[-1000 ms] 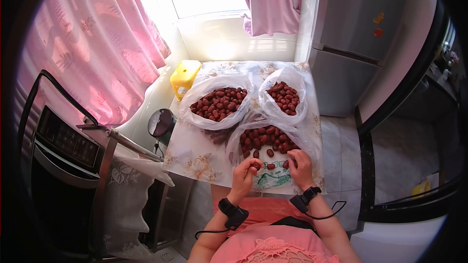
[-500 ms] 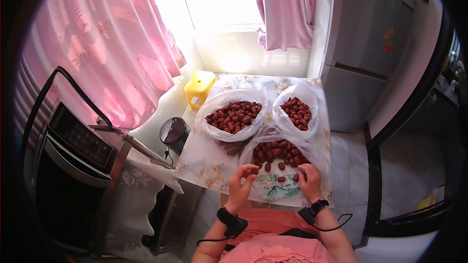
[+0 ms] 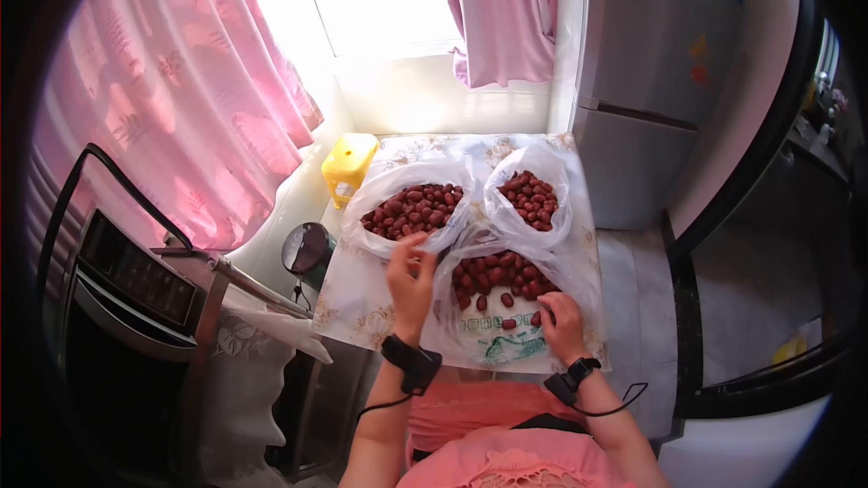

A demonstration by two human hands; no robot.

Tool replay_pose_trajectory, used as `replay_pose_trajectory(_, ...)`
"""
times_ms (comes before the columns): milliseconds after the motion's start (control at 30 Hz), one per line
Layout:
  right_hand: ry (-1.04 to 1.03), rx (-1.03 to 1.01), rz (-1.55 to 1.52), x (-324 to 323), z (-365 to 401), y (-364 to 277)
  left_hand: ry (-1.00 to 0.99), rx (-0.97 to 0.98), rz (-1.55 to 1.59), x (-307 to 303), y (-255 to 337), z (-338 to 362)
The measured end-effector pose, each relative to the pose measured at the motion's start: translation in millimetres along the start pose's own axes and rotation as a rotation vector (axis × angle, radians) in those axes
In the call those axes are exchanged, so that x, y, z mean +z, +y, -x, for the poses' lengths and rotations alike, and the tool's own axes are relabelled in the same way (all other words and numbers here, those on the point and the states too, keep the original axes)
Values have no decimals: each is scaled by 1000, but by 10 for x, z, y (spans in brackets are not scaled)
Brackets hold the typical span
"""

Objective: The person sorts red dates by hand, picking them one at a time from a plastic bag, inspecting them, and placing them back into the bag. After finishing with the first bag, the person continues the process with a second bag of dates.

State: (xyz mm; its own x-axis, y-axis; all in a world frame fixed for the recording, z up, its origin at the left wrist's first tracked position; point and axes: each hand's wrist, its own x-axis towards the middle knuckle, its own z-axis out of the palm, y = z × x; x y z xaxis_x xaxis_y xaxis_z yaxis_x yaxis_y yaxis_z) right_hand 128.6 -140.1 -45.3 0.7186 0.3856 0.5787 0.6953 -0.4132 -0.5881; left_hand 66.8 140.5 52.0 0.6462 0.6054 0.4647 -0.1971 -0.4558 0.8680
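Raised at the near edge of the left plastic bag [image 3: 357,233], my left hand [image 3: 411,285] has its fingers curled together around a red date, mostly hidden by them. My right hand [image 3: 564,325] is at the right side of the near bag [image 3: 443,312], its fingertips closed on a red date [image 3: 537,318]. A heap of red dates [image 3: 495,273] fills the back of this near bag. Several single dates, one of them a loose date [image 3: 509,323], lie in front on its flattened plastic with green print [image 3: 515,350].
A third bag [image 3: 562,208] of red dates stands at the back right of the flower-patterned table [image 3: 353,303]. Beyond the table's left edge are a yellow stool [image 3: 351,158] and a dark round bin [image 3: 307,248]. A grey fridge [image 3: 633,158] stands to the right.
My left hand has moved from the near bag up and left to the left bag's edge. My right hand stays by the loose dates. The whole view has shifted slightly.
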Motion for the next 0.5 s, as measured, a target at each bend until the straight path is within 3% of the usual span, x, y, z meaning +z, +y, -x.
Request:
replay_pose_trajectory(67,-5,0,-15,-3,-2,10,-250,103,-45,143,-139,369)
replay_pose_trajectory(133,-16,-13,-15,-9,-17,10,-441,27,-18,277,-149,737)
replay_pose_trajectory(167,-20,-9,-13,-6,-24,15,-444,22,-16,355,-152,864)
replay_pose_trajectory(233,-21,1,-34,3,-17,26,-528,190,-135,485,-167,1072)
replay_pose_trajectory(367,-18,12,-10,2,-8,34,-619,170,-360,616,-272,1217)
replay_pose_trajectory(500,-21,15,-21,-5,0,38,-565,31,-173,606,-309,1216)
